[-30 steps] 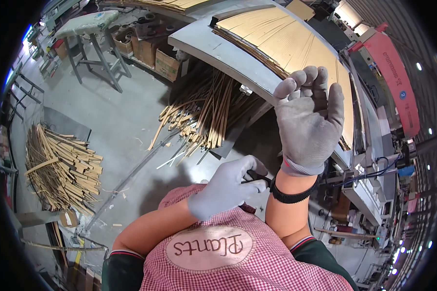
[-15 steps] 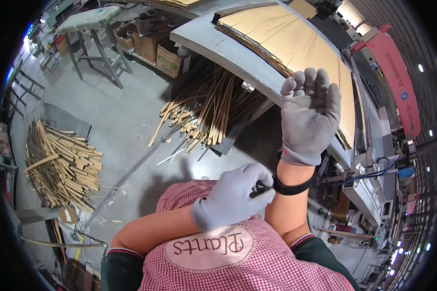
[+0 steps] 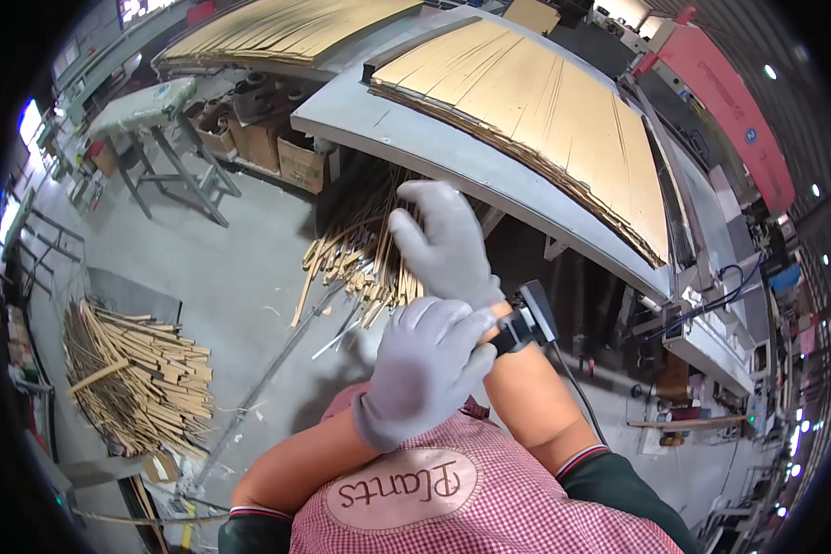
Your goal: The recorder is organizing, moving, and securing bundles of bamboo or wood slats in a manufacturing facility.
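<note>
Right grip (image 3: pixel 448 245) turned, cupped, empty | left grip (image 3: pixel 425 360) curled, hold unclear | device (image 3: pixel 542 311) along forearm (image 3: pixel 537 397)

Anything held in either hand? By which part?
Right hand: nothing visible. Left hand lies across the right wrist by the black wrist strap; whether it grips either cannot be told.

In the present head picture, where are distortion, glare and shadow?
Head view, throughout: the broad grey flat table looks bowed along its near edge; small white lights glare near the right rim; deep shadow lies beneath the table; the grey-gloved left hand and grey-gloved right hand are clearly lit.
</note>
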The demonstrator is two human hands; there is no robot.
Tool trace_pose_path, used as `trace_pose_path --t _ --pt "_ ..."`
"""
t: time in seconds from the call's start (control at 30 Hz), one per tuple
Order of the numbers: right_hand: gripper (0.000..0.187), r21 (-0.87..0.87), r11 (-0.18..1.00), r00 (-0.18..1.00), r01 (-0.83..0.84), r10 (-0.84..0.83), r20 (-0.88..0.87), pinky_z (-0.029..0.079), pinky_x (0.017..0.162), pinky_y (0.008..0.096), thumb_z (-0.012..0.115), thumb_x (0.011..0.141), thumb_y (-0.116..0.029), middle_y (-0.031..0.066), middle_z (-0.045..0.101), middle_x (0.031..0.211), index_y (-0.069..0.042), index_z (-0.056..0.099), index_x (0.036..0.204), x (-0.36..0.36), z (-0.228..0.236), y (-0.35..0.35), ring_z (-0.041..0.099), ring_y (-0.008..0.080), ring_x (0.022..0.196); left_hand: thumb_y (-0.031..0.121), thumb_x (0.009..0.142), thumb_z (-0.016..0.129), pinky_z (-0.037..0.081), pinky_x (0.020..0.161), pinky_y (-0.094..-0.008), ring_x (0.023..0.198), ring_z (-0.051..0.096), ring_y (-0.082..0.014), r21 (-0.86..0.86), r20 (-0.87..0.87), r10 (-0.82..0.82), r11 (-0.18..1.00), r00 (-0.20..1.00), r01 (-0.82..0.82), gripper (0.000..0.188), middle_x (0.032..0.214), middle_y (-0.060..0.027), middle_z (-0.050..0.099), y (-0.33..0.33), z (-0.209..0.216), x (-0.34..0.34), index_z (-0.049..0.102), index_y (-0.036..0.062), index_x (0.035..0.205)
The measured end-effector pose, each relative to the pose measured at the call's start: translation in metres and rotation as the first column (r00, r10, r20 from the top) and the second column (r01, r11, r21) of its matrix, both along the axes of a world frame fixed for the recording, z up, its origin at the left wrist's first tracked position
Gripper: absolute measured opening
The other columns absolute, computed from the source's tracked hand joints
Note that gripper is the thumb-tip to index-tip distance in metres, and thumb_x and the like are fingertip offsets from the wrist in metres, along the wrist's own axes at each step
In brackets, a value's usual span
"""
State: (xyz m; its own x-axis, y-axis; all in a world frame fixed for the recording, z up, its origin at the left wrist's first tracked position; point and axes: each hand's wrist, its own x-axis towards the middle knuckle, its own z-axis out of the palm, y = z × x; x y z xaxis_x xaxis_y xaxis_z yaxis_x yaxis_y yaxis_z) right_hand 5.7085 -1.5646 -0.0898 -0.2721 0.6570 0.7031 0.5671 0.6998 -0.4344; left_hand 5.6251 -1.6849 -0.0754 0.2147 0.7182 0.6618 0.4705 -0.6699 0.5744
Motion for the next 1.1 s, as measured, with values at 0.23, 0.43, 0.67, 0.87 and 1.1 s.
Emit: trace_pose_path --t 0.23,0.43,0.67,0.87,1.1 --pt "0.021 -0.079 0.921 0.704 0.380 -0.233 0.671 0.031 0.097 0.0497 0.065 0.074 -0.029 0.0071 0.056 0.088 -0.013 0.059 0.086 -0.006 -0.078 0.009 0.056 0.0244 0.091 0.018 0.070 0.072 0.045 0.071 -0.0365 0.077 0.051 -0.0216 -0.399 -0.020 -0.010 0.917 1.000 0.001 0.035 0.097 -0.0105 0.050 0.009 -0.044 0.008 0.058 0.0014 0.097" --pt "0.020 -0.252 0.863 0.499 0.438 0.000 0.867 0.016 0.109 0.0547 0.055 0.082 -0.015 0.0062 0.059 0.100 -0.015 0.065 0.100 0.000 -0.138 -0.012 0.055 0.0234 0.103 0.015 0.074 0.072 0.047 0.068 -0.0277 0.078 0.054 -0.0118 -0.843 0.217 -0.107 0.481 0.970 0.242 0.033 0.090 -0.0091 0.056 0.020 -0.048 0.012 0.056 -0.0052 0.095" --pt "0.014 -0.366 0.787 0.715 0.497 -0.132 0.687 0.025 0.101 0.0579 0.061 0.078 -0.024 0.0085 0.065 0.093 -0.013 0.069 0.083 0.013 -0.165 -0.030 0.060 0.0245 0.099 0.013 0.080 0.064 0.043 0.064 -0.0256 0.069 0.050 -0.0102 -0.821 0.213 -0.311 0.457 0.926 0.343 0.020 0.075 -0.0020 0.054 0.000 -0.055 0.008 0.060 -0.0014 0.093" --pt "0.012 -0.707 0.700 0.790 -0.103 -0.374 -0.486 0.049 0.067 0.0378 0.057 0.080 -0.019 0.0046 0.055 0.066 -0.009 0.060 0.076 0.018 -0.143 0.004 0.061 0.0264 0.073 0.009 0.083 0.059 0.040 0.057 -0.0272 0.062 0.047 -0.0101 -0.637 0.396 -0.407 0.524 0.823 0.565 0.011 0.065 -0.0011 0.050 -0.002 -0.077 0.004 0.061 -0.0014 0.084" --pt "0.026 -0.010 0.741 -0.534 -0.671 -0.493 -0.687 0.042 0.093 0.0476 0.054 0.088 -0.028 0.0148 0.054 0.101 -0.002 0.054 0.091 0.050 -0.037 0.033 0.053 0.0294 0.096 0.014 0.088 0.056 0.040 0.060 -0.0313 0.064 0.049 -0.0126 -0.770 0.425 -0.438 0.285 0.792 0.571 0.013 0.065 -0.0031 0.052 -0.022 -0.048 0.002 0.057 0.0016 0.087"
